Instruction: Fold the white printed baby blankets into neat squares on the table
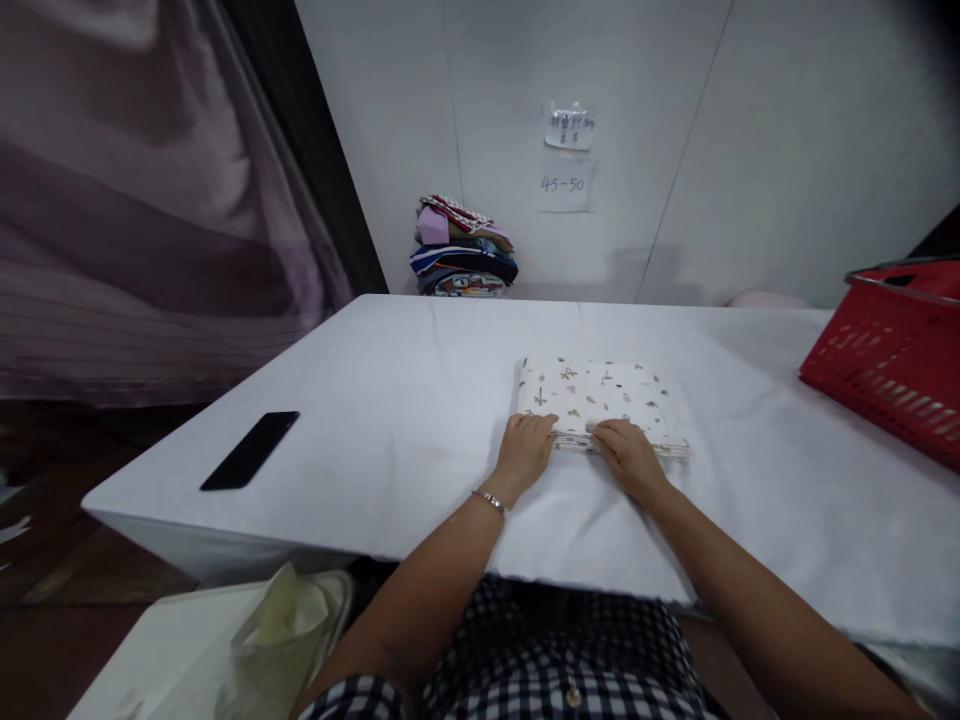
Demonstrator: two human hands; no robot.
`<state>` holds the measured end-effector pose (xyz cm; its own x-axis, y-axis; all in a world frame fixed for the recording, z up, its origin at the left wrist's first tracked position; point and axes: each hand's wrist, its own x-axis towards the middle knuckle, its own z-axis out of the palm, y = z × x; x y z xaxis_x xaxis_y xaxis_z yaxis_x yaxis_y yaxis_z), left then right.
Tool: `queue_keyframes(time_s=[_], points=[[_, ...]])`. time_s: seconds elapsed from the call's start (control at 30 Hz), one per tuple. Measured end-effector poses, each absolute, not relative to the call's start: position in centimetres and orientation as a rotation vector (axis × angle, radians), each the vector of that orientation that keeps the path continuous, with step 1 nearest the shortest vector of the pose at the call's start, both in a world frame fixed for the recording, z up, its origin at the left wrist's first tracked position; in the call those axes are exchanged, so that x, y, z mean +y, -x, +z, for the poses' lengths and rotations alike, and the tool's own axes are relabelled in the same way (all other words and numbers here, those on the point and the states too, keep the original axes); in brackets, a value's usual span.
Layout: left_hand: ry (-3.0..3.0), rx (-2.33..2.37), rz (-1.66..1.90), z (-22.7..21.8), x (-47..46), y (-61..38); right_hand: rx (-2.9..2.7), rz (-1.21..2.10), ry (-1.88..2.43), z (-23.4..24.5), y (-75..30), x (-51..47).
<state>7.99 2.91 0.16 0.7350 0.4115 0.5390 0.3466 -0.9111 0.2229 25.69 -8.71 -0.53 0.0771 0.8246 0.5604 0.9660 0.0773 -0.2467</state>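
Note:
A folded white cloth point(607, 392) with small printed shapes lies flat on the white-covered table point(420, 400). At its near left corner, my left hand point(528, 448) has its fingers curled over the edge. My right hand point(628, 455) grips the same near edge around its middle, thumb towards the left hand. Several layers show along that edge between the two hands. The undersides of my fingers are hidden.
A black phone point(251, 451) lies on the table's left. Folded clothes point(465, 250) are stacked at the back against the wall, below paper notes point(566, 185). A red basket point(892, 355) stands at the right. A white surface with a bag point(285, 630) is below the front edge.

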Motion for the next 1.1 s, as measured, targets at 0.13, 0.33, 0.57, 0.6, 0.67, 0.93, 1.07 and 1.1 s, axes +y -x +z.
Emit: queue_keyframes(time_s=[0.13,0.33,0.57,0.6,0.67,0.93,1.07,1.1], points=[[-2.907,0.610,0.832,0.2,3.0,-7.9,-1.775,-0.325,1.778,-0.8,-25.7,-8.7],[-2.935,0.643,0.851,0.0,3.0,-7.7,-1.852,-0.366,1.798,-1.0,-26.5,-9.8],[-2.890,0.616,0.899,0.0,3.1,-7.6,-1.744,-0.444,1.949,-1.4,-30.7,-13.8],[-2.883,0.614,0.907,0.1,3.1,-7.6,-1.701,-0.440,1.969,-1.5,-31.3,-14.4],[-2.863,0.617,0.927,0.1,3.0,-7.6,-1.576,-0.384,1.981,-1.9,-32.4,-15.6],[-2.829,0.606,0.946,0.2,2.9,-7.4,-0.629,0.129,1.913,-1.6,-34.0,-18.3],[-2.834,0.603,0.946,0.2,2.9,-7.4,-0.565,0.269,1.914,-0.1,-33.4,-17.8],[-2.833,0.602,0.948,0.2,2.9,-7.4,-0.577,0.300,1.938,0.1,-33.4,-17.5]])
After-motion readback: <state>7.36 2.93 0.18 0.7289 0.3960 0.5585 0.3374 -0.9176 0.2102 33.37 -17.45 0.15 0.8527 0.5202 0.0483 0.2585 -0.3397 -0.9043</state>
